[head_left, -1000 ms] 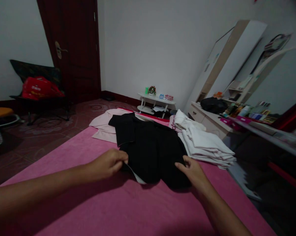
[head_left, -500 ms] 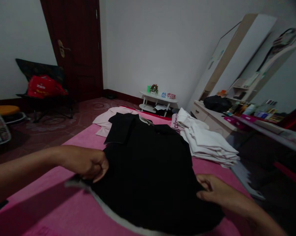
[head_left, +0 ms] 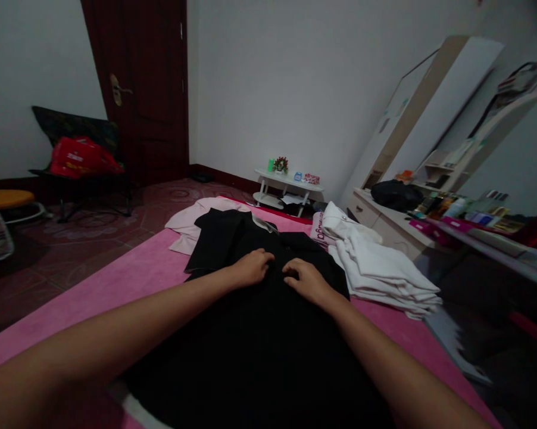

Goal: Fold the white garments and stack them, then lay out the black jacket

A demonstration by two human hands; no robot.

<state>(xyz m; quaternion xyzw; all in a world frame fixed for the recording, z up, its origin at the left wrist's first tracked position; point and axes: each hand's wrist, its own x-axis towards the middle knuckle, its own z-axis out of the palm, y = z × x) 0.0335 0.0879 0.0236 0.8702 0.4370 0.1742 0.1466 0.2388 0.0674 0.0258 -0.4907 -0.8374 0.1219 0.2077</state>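
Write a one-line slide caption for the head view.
Both hands, left hand and right hand, rest on a black garment spread over a pink bed.

Bed cover point(head_left: 130, 280): plain pink. Garment point(head_left: 259, 333) on it: solid black, no pattern. Beyond garment, pale pink cloth point(head_left: 188, 223). Right of garment, white folded stack point(head_left: 384, 268), pink lettering. Door point(head_left: 147, 89) dk red-brown; bag point(head_left: 78, 156) red.

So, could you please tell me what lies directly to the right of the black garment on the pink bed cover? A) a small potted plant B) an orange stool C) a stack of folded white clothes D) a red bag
C: a stack of folded white clothes sits on the pink bed cover right beside the black garment, on which both hands rest.
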